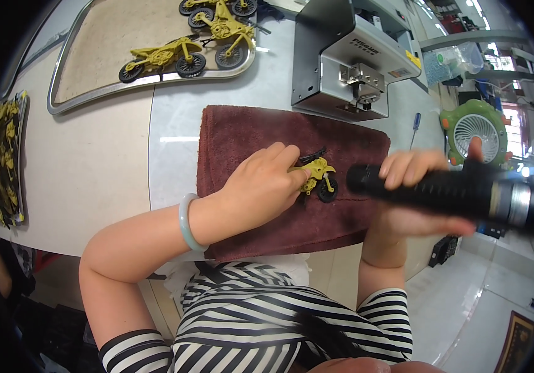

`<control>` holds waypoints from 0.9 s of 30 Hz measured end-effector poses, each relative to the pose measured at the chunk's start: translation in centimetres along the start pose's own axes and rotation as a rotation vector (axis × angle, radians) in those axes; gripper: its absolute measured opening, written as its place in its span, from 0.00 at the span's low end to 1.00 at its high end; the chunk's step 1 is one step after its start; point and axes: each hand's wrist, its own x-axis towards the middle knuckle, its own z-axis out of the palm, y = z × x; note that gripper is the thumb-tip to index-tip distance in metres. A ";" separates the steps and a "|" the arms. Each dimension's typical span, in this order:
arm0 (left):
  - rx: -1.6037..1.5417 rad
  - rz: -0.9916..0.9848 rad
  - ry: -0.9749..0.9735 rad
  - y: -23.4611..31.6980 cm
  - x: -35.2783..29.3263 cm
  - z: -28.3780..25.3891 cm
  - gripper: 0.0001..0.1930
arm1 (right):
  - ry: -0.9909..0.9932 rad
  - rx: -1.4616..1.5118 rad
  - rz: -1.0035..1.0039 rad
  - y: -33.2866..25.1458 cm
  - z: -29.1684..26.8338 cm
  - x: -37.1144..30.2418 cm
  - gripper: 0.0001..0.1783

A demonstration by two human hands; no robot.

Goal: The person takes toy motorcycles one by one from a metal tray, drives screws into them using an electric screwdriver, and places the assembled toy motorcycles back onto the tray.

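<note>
My left hand (264,180), with a pale bangle at the wrist, is closed on a small yellow-and-black toy motorcycle (318,173). The toy is over a dark red towel (248,127); its front wheel and handlebar show, while my fingers hide the rear part. To the right, my right hand (419,199) grips a black electric screwdriver (441,191), a long cylinder with a metal ring towards its right end. One end of the tool is close to the toy's front wheel, with a small gap between them. The right hand is partly blurred.
A metal-rimmed tray (61,93) at the back left carries several similar toy motorcycles (164,56). More yellow-and-black pieces fill a tray (5,158) at the far left. Behind the towel stands a grey machine (357,62). A blue-handled screwdriver (415,124) and a green fan (477,133) are to the right.
</note>
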 end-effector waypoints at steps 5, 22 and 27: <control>-0.006 -0.002 -0.009 0.1 0.1 -0.1 0.15 | -0.026 -0.077 0.057 -0.3 0.9 -3.3 0.56; -0.010 -0.004 -0.003 0.0 0.1 0.2 0.14 | -0.176 -0.075 0.133 0.4 0.1 -3.9 0.41; -0.007 -0.003 -0.009 -0.2 0.0 0.0 0.14 | -0.198 -0.108 0.162 0.4 0.0 -3.4 0.44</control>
